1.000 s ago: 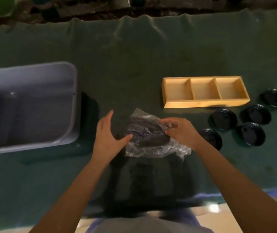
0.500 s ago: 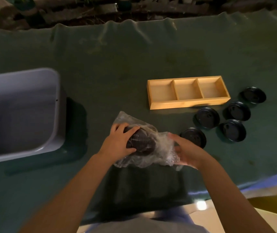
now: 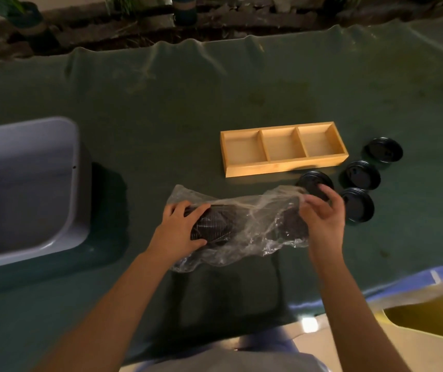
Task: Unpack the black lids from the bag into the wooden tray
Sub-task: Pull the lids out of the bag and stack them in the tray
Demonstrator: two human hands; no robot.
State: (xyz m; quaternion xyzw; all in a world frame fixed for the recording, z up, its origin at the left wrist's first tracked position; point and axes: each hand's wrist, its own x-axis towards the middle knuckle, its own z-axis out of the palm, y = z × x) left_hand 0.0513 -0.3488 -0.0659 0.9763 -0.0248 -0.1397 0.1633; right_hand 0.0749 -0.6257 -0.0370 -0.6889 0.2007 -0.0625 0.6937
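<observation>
A clear plastic bag (image 3: 252,224) lies across the green cloth in front of me, with a stack of black lids (image 3: 212,228) inside its left half. My left hand (image 3: 180,229) grips that stack through the plastic. My right hand (image 3: 322,213) pinches the bag's right end, fingers curled around the film. The wooden tray (image 3: 282,167) with three empty compartments sits just beyond the bag. Several loose black lids (image 3: 361,174) lie on the cloth to the tray's right, one (image 3: 313,182) partly behind my right fingers.
A large grey plastic bin (image 3: 72,183) stands at the left. The green cloth (image 3: 161,103) covers the table, wrinkled along its far edge. The table's near edge and a tiled floor (image 3: 376,345) show at bottom right.
The bag has been stretched out sideways: my right hand moved right along it to its open end, while my left hand kept hold of the lid stack. The view shifted left.
</observation>
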